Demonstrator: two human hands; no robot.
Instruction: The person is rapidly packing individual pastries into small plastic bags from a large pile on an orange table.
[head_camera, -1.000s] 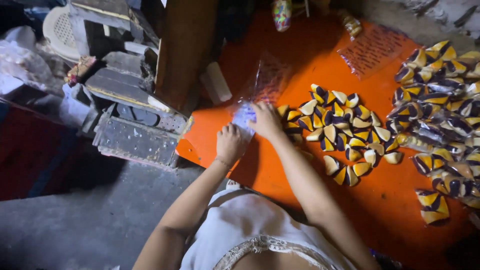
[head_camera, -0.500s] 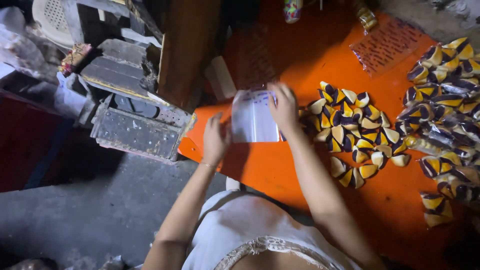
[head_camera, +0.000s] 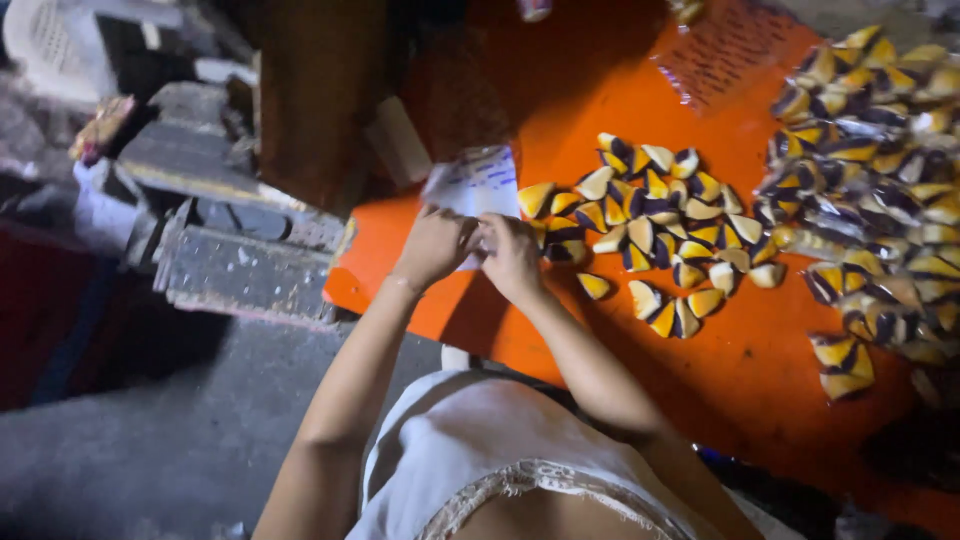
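A small clear plastic bag (head_camera: 478, 185) is held up over the left part of the orange table (head_camera: 760, 370). It is pinched by the closed fingers of the left hand (head_camera: 432, 246) and the right hand (head_camera: 512, 255). Yellow and purple triangle sweets (head_camera: 650, 215) are piled just to the right.

One view only, head cam, worn by the person, looking steeply down over chest and both forearms. It faces fwd/down onto a flat orange work surface (head_camera: 760, 370), close range, approx arm's reach. Left hand (head_camera: 432, 247) and right hand (head_camera: 513, 255) sit just left of centre frame. Beyond right hand the orange surface fills the frame; left of left hand, dim grey concrete floor (head_camera: 150, 450). No 2nd view, so no overlap.
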